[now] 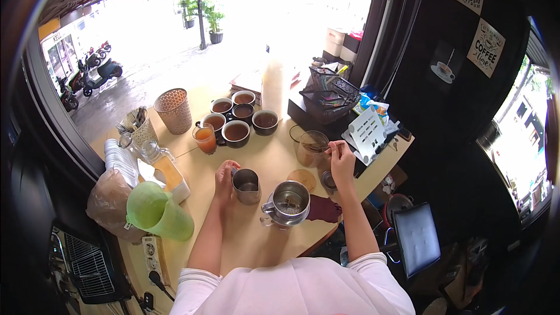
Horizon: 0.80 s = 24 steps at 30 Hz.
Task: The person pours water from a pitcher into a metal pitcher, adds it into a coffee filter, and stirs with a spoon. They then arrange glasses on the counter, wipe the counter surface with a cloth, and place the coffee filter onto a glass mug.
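My left hand (224, 178) is closed around the handle of a steel milk pitcher (247, 189), which stands upright on the table. With fingers pinched, my right hand (342, 160) holds a thin spoon (324, 150) over the rim of a clear glass jar (309, 154); the spoon's lower end is hard to make out. Nearer to me is a metal coffee dripper (290, 204) with liquid inside, apparently resting on a glass cup. Beside it lies a maroon cloth (324, 209). A round wooden lid (302, 179) sits between the jar and dripper.
Several dark cups of brown drink (236, 132) and a glass of orange drink (205, 138) stand farther back. A green jug (157, 213), a power strip (152, 256) and a woven basket (173, 111) are on the left. A black organizer (329, 90) stands at right.
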{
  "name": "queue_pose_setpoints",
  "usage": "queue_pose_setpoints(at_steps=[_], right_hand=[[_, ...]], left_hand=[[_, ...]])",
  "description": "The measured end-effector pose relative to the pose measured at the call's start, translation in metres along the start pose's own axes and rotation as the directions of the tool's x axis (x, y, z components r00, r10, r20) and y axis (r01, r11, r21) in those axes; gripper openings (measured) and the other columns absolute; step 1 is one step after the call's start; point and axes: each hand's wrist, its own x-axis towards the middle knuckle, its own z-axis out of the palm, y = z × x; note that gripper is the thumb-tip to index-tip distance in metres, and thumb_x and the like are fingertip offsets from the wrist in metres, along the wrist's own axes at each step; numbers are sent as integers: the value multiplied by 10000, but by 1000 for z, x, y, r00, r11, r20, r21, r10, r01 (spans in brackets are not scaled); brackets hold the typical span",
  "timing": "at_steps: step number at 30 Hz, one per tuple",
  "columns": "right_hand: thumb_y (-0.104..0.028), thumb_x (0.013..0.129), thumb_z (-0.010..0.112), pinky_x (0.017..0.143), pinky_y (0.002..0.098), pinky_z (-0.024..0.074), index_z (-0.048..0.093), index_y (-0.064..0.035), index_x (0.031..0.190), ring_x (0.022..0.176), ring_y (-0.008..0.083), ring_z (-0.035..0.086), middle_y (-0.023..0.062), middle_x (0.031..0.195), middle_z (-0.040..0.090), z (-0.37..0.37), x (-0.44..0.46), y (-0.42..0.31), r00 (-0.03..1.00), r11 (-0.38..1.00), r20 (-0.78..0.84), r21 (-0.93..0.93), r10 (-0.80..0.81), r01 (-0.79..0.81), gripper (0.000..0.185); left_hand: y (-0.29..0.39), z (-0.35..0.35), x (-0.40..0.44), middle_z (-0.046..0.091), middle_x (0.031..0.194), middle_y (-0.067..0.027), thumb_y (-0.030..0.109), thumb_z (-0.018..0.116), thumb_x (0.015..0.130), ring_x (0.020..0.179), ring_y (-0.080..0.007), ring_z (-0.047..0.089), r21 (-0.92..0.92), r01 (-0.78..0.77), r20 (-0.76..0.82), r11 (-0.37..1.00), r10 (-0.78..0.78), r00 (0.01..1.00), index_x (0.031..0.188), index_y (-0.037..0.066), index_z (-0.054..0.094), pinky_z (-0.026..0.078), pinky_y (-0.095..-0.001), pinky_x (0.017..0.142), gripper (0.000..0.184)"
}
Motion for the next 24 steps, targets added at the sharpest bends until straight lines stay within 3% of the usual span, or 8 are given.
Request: queue_pose_setpoints(at_steps=[8,14,17,24], right_hand=[[-226,975,563,579,296,486,605,-13,918,612,184,642,79,702,657,-4,-5,-9,996,990,6,-113,-87,87,224],[-151,962,579,576,245,472,611,-27,926,647,127,637,61,735,657,-20,-24,-30,993,991,-9,56,-118,119,133],[-146,975,567,556,207,432,627,-33,974,636,56,567,32,752,647,-33,-38,-54,989,981,-31,122,-146,148,127],[-169,949,621,592,213,452,632,21,942,676,105,605,67,757,626,-76,-77,-108,969,838,-49,493,-241,233,190]], left_hand=[[-8,-5,3,525,751,22,387,486,984,681,-46,489,4,-8,10,1000,8,1000,877,70,605,397,-198,602,355],[-6,-4,2,525,764,19,389,482,987,694,-49,490,-18,11,13,1000,-11,1000,883,69,604,399,-198,617,358],[-7,-5,2,526,766,19,392,475,989,700,-48,491,-12,25,17,1000,-25,1000,886,72,603,400,-197,624,359],[-11,-6,3,518,752,25,402,458,984,687,-47,483,-14,24,13,1000,-24,1000,886,81,597,397,-202,622,364]])
